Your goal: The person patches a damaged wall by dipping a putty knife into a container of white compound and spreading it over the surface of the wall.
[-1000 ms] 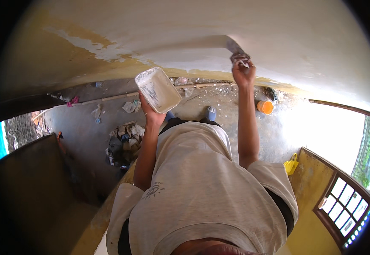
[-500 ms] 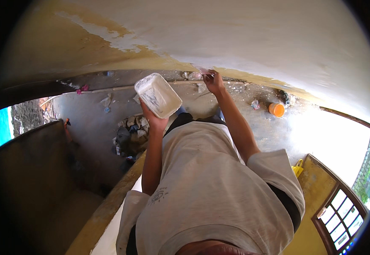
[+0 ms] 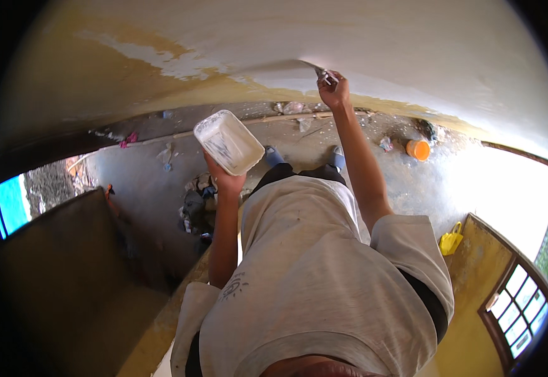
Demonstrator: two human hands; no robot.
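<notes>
My left hand (image 3: 225,178) is closed round the lower side of a white rectangular plastic tub (image 3: 239,149). The tub is tilted, its inside smeared with white paste and grey streaks. Raised at the wall (image 3: 412,56), my right hand (image 3: 335,94) grips a putty knife (image 3: 318,70), whose blade edge meets the wall's surface. Pale filler covers the wall on the right, while on the left there is a yellow stretch with a ragged white patch (image 3: 164,61).
On the floor stand an orange bucket (image 3: 418,150) and a heap of rubbish (image 3: 195,210). A pole (image 3: 192,133) lies along the wall's foot, among plastic scraps. A yellow bag (image 3: 451,241) is by a windowed yellow wall at right; a dark low wall (image 3: 60,270) is at left.
My right hand with the putty knife has moved up the wall and slightly right. The tub in my left hand has shifted a little left.
</notes>
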